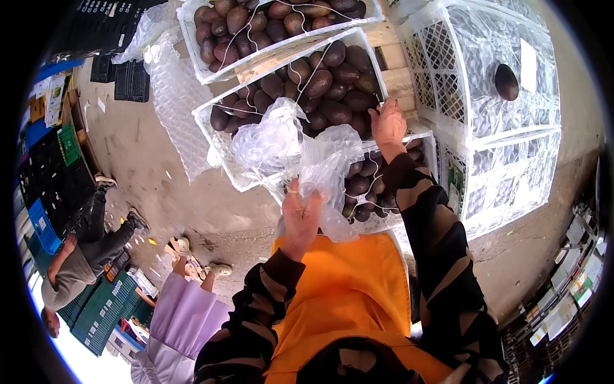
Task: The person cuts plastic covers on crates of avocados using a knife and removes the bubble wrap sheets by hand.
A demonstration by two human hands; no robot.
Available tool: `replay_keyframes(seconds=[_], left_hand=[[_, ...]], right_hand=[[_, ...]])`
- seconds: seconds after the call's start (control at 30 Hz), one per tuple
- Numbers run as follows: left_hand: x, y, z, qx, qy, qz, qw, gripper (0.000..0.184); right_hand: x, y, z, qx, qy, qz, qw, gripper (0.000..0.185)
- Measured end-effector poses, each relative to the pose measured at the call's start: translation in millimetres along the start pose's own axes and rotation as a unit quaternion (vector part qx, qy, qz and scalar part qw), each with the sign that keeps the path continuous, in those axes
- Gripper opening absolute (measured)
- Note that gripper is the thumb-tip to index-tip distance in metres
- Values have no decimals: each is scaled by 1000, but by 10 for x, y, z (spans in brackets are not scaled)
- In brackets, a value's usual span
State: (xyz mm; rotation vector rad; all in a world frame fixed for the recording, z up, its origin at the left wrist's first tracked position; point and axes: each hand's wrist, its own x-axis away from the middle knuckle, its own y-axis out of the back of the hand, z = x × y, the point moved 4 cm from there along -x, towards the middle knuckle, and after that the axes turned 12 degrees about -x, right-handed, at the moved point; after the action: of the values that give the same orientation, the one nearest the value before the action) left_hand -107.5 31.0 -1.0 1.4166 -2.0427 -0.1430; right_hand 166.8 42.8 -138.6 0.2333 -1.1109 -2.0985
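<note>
A white plastic crate of dark avocados (332,86) sits tilted in front of me, with white cord strung across the fruit. My right hand (388,125) is closed on the right edge of this crate (381,83). Crumpled clear plastic film (329,160) lies over the near side and hangs down in front. At that film my left hand (302,214) is closed, its fingertips partly hidden; whether it also grips the crate rim I cannot tell. Below is another avocado crate (432,157), partly covered by the film and my right arm.
Another avocado crate (198,69) stands beyond, on wooden planks (391,54). Wrapped stacked crates (473,121) rise at right, a single avocado (506,82) on top. Bubble wrap (176,96) trails at left. Two people (185,313) are at lower left, near dark crates (54,182).
</note>
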Motion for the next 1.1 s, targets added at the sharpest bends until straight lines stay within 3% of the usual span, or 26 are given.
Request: replay_keyframes(seconds=[0.1,0.13,0.17,0.2,0.23,0.27,0.33,0.37,0.4,0.43,0.47,0.5,0.53,0.57,0.6,0.63,0.67,0.7,0.73,0.77,0.8,0.83,0.87,0.9,0.97,1.1], left_hand=[[-201,897,449,-196,26,-25,980,17],[-328,1285,698,-87,31,-122,988,13],[-467,1860,985,-172,125,-177,961,11],[-613,2313,1133,-408,48,-186,893,14],[-688,2386,671,-487,-47,-241,838,18],[-719,2154,-13,-552,-200,-311,748,20],[-676,1409,-1191,-449,-335,-234,795,22],[-685,1017,-1413,-365,-377,-106,845,20],[-726,520,-1563,-325,-396,46,858,23],[-770,-12,-1619,-373,-400,141,825,34],[-844,-490,-1473,-456,-392,189,776,66],[-974,-883,-1149,-535,-381,232,717,99],[-1127,-1149,-704,-633,-378,260,623,116],[-1225,-1222,-622,-750,-367,329,441,109],[-1383,-1251,-247,-749,-444,245,426,78],[-1493,-1161,-493,-694,-413,348,477,37],[-1659,-974,-680,-586,-426,357,590,16],[-1757,-871,-798,-556,-346,431,621,16],[-1751,-761,-906,-554,-399,420,598,16],[-1666,-660,-953,-509,-450,395,618,17],[-1476,-632,-1007,-514,-498,393,578,17],[-1238,-616,-1065,-590,-436,427,529,14],[-1029,-509,-966,-603,-490,369,511,15],[-893,-466,-950,-640,-480,345,492,25],[-719,-407,-878,-670,-435,296,523,42],[-972,-204,-702,-543,-361,250,716,41]], right_hand=[[-62,-50,-111,25,37,10,999,15],[-55,-30,-114,37,32,15,999,16],[-24,-20,-117,40,15,27,999,16],[-45,-20,-82,41,-1,31,999,16],[-73,-1,-63,43,-19,33,998,16],[-72,45,-45,37,-25,25,999,19],[-35,106,-154,-8,-32,32,999,19],[-37,114,-220,-21,-50,29,998,18],[-26,152,-253,-18,-56,25,998,18],[20,176,-279,-15,-64,22,998,18],[44,193,-294,-14,-72,19,997,19],[10,200,-284,-13,-66,20,998,20],[-15,211,-288,-10,-63,23,998,21],[4,198,-296,-9,-64,31,997,22],[-2,173,-308,8,-60,41,997,19],[18,190,-279,13,-40,29,999,17],[63,184,-305,1,-37,23,999,16],[51,172,-295,-15,-30,10,999,16],[60,203,-235,6,-37,14,999,16],[51,197,-214,34,-44,32,998,17],[20,192,-214,25,-29,26,999,18],[47,182,-235,18,-18,25,999,18],[68,237,-168,32,17,30,999,18],[71,222,-192,21,22,33,999,20],[63,201,-239,2,34,42,999,22],[58,159,-340,-16,58,60,996,27]])
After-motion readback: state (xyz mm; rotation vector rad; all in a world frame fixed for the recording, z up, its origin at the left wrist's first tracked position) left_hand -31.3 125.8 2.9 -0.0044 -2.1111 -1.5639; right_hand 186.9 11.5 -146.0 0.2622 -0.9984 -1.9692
